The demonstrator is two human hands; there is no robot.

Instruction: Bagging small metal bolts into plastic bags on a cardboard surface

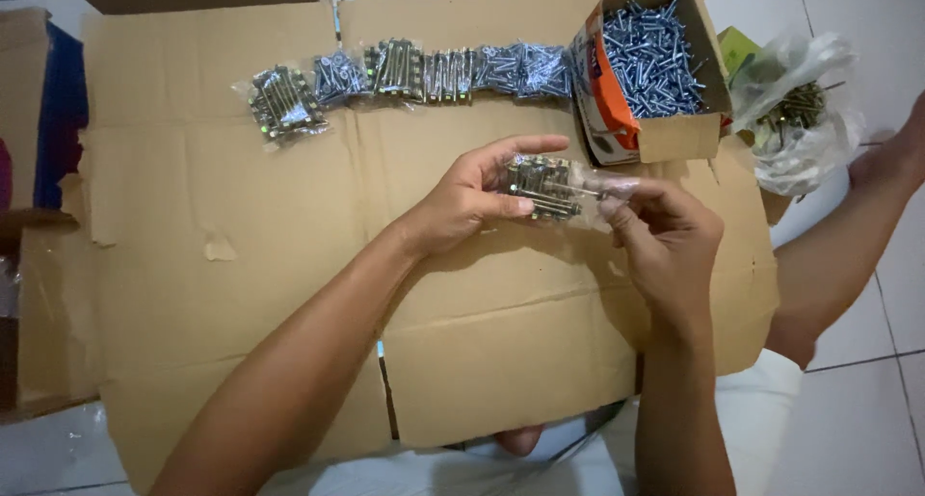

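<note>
My left hand (pixel 469 199) and my right hand (pixel 667 241) together hold a small clear plastic bag of screws (pixel 549 188) above a flattened cardboard sheet (pixel 241 226). The left hand cups the filled end of the bag. The right hand pinches the bag's empty open end. Beyond the hands stands an open cardboard box (pixel 665 130) full of loose silver screws (pixel 650 58).
A row of several filled small screw bags (pixel 414 72) lies along the far side of the cardboard. A larger clear plastic bag with darker screws (pixel 795 111) sits on the white tiled floor at the right. My knee (pixel 829 255) is at the right edge.
</note>
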